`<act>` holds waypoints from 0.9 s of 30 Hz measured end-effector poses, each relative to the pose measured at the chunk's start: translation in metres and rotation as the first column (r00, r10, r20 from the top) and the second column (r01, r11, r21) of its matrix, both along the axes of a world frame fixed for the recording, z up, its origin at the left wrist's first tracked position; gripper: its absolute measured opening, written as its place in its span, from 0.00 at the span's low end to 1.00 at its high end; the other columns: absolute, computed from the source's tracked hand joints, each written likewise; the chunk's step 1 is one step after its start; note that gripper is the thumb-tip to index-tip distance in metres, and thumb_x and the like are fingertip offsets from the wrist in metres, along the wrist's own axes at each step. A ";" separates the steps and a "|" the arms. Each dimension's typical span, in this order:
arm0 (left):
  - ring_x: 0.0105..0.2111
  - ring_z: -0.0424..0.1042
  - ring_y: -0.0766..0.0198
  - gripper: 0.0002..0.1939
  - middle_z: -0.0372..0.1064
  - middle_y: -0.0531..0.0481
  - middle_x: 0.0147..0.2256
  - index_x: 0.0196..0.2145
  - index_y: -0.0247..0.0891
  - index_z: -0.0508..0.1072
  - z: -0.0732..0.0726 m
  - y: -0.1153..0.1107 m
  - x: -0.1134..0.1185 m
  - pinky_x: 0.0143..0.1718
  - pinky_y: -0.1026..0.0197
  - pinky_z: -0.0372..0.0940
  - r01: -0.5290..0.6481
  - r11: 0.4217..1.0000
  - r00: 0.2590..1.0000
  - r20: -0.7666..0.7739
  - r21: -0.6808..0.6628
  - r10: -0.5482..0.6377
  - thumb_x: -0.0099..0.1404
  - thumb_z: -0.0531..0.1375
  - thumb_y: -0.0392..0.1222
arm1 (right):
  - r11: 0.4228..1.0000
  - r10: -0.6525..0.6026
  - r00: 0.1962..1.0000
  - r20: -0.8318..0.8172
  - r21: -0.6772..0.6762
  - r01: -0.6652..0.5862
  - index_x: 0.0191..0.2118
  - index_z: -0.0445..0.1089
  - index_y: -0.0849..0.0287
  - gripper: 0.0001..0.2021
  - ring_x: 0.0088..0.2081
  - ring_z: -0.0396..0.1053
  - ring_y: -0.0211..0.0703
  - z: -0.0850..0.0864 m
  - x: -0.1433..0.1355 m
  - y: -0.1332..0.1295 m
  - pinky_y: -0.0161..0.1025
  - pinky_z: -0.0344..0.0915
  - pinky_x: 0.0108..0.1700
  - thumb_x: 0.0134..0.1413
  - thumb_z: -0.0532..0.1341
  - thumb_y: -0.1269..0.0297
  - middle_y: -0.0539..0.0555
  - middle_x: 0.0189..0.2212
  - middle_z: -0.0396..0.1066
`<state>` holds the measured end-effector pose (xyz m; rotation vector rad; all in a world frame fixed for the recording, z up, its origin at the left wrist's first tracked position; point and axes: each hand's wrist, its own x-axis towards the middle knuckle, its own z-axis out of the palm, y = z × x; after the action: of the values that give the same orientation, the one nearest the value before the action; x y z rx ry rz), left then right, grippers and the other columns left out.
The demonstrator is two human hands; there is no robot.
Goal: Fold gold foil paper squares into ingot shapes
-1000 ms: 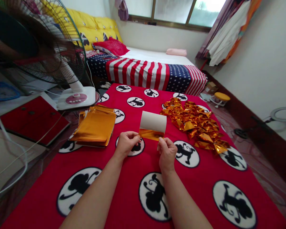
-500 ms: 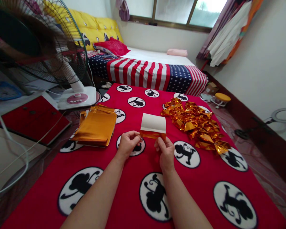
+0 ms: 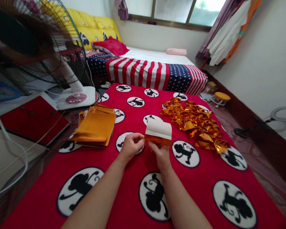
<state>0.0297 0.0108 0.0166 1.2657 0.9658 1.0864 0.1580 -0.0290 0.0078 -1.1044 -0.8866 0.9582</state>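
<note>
A sheet of paper (image 3: 158, 128), white on its upper face with a gold strip folded along the near edge, is held up over the red cloth. My left hand (image 3: 132, 146) pinches its left end at the fold. Under the gold strip, my right hand (image 3: 160, 154) grips the near edge, its thumb close to the left end. To the left lies a stack of gold sheets (image 3: 96, 125). Several folded gold paper pieces (image 3: 192, 122) form a pile on the right.
The red cloth (image 3: 124, 197) with monkey prints covers the surface under my hands. A fan (image 3: 73, 76) stands at the left beside a red board (image 3: 30, 119). Beyond is a bed (image 3: 143, 71); a yellow stool (image 3: 222, 96) stands at the right.
The paper has shifted right and slightly nearer. My right hand has slid left along its near edge, and my left hand has moved a little right.
</note>
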 end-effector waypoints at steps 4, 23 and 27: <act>0.16 0.62 0.72 0.06 0.67 0.55 0.17 0.24 0.33 0.74 0.002 -0.001 0.000 0.19 0.70 0.56 0.010 1.000 0.999 -0.033 0.022 -0.009 0.51 0.63 0.40 | 1.000 -0.009 1.000 -0.018 -0.006 0.009 0.29 0.69 0.57 0.06 0.26 0.65 0.39 -0.002 0.001 0.001 0.36 0.61 0.27 0.43 0.66 0.65 0.48 0.24 0.71; 0.17 0.64 0.70 0.07 0.68 0.54 0.17 0.21 0.35 0.72 0.004 0.004 -0.011 0.20 0.68 0.59 -0.090 0.995 0.992 -0.091 0.036 0.093 0.49 0.62 0.41 | 1.000 -0.015 0.990 -0.143 -0.016 0.013 0.24 0.67 0.59 0.07 0.20 0.55 0.32 -0.007 0.009 0.001 0.33 0.52 0.24 0.45 0.65 0.66 0.44 0.17 0.62; 0.16 0.64 0.69 0.06 0.68 0.54 0.17 0.22 0.35 0.72 -0.001 0.009 -0.016 0.20 0.68 0.58 -0.122 0.991 0.988 -0.090 0.055 0.127 0.50 0.61 0.40 | 1.000 -0.012 0.977 -0.213 0.009 0.014 0.26 0.67 0.59 0.05 0.19 0.53 0.31 -0.007 0.011 0.003 0.32 0.49 0.23 0.45 0.64 0.66 0.43 0.17 0.60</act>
<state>0.0132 0.0194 0.0154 1.3204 1.1067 1.1623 0.1693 -0.0261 0.0011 -0.9762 -0.7078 1.0387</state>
